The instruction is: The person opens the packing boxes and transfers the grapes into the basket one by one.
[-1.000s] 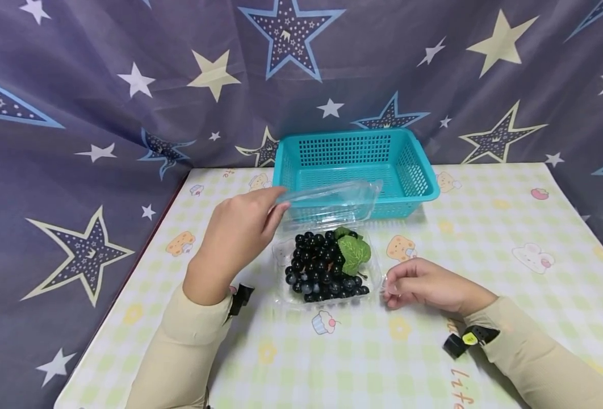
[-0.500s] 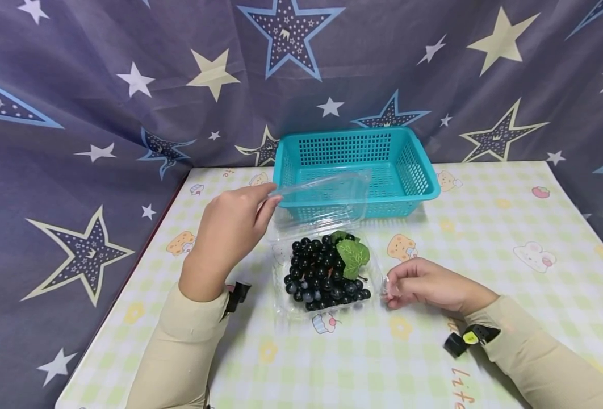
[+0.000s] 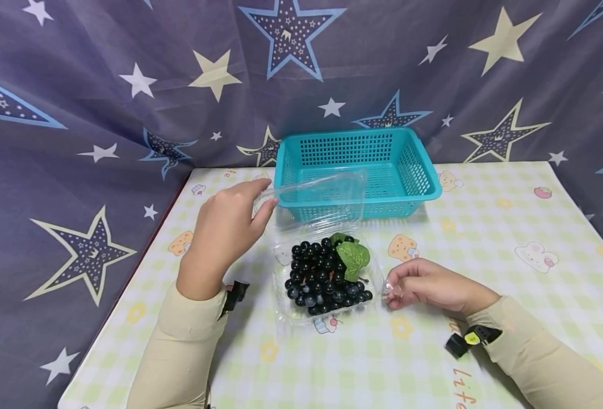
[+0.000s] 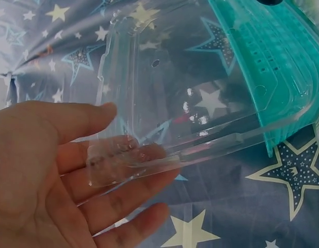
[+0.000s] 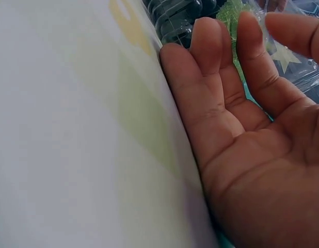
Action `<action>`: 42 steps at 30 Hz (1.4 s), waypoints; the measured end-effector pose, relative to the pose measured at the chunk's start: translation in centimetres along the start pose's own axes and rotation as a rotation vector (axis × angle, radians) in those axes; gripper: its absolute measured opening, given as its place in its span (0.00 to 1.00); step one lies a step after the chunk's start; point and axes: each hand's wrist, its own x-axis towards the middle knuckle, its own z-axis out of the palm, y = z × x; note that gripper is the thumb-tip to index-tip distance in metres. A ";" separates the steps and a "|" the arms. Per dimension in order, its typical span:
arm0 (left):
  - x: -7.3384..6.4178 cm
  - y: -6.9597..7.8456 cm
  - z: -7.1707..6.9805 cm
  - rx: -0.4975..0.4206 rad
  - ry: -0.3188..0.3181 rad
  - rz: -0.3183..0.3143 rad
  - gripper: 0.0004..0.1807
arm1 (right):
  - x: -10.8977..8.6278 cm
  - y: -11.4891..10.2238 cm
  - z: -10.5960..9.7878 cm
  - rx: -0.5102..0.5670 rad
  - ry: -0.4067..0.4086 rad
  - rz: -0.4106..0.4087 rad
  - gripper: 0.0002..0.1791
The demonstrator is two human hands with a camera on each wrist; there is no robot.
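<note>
A clear plastic clamshell box lies on the table with its lid raised. Inside is a bunch of black grapes with a green leaf. My left hand is at the lid's left edge. In the left wrist view, its fingers lie behind the clear lid, while the thumb stands apart from them. My right hand pinches the box's right edge between thumb and fingertips. The right wrist view shows that hand low beside the tablecloth, its fingers bent toward the grapes.
A turquoise plastic basket stands behind the box, and the raised lid overlaps it in the head view. A checked cloth covers the table. Behind it hangs a dark curtain printed with stars.
The lid has tipped further back, and the left hand has shifted slightly left, its thumb and forefinger spreading apart. The box's front left side has swung toward me; the right hand has stayed put.
</note>
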 end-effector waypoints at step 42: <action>-0.5 -1.0 -1.3 0.017 0.134 0.044 0.15 | 2.8 -6.6 4.8 -1.322 0.408 -0.108 0.04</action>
